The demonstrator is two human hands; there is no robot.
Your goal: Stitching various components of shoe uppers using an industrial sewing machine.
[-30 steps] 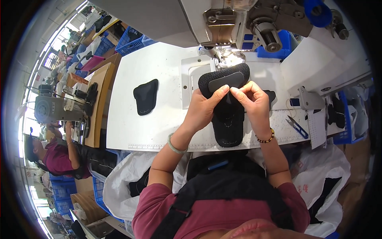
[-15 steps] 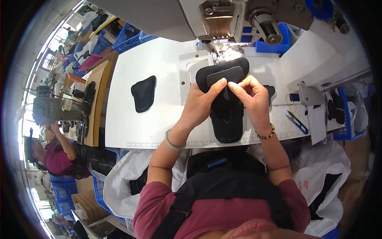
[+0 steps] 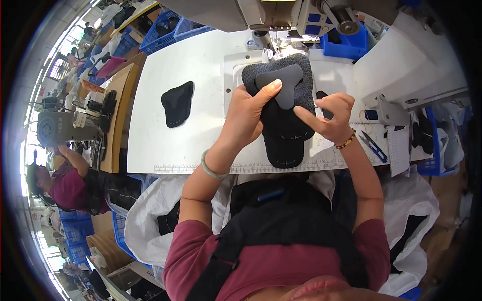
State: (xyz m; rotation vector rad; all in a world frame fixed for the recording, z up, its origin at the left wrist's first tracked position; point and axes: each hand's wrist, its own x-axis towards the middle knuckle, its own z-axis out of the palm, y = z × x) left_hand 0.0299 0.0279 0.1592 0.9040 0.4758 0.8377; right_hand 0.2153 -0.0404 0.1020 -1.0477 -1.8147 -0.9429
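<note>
My left hand [image 3: 247,111] grips a black mesh fabric pad [image 3: 305,93] by its left side. Its thumb presses a smooth grey T-shaped insert [image 3: 287,92] onto the face of the pad; the other fingers are hidden beneath. Fingers apart and holding nothing, my right hand [image 3: 334,116] has its thumb tip at the pad's right side, beside the insert's narrow end. Whether that tip touches the fabric I cannot tell. Under the held pad, another black pad [image 3: 283,153] with white stitch marks lies on the white table [image 3: 201,145].
A similar black pad [image 3: 177,104] lies at the left of the table. The sewing machine [image 3: 281,20] stands beyond my hands. Thread snips [image 3: 374,149] rest at the right, near a blue bin [image 3: 436,160]. At far left, a person [image 3: 70,188] works at another machine.
My right hand has come off the grey insert, moving right and opening. The held pad now faces up more, showing the whole insert. My left thumb stays on it.
</note>
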